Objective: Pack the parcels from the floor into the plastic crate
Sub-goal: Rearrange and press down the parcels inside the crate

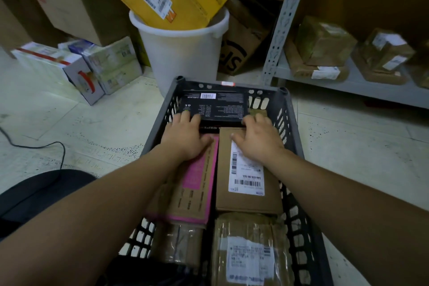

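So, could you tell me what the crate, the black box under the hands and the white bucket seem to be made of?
Crate: matte dark grey moulded plastic, slotted walls. Black box: probably printed cardboard, slight sheen, sharp folded edges. White bucket: apparently smooth plastic, rolled rim.

White bucket (pixel 183 53), grey shelf rack (pixel 285 18), black cable (pixel 64 155).

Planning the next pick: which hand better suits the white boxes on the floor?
Likely left: the left hand is nearer the white boxes, left of the crate; the right hand would cross over.
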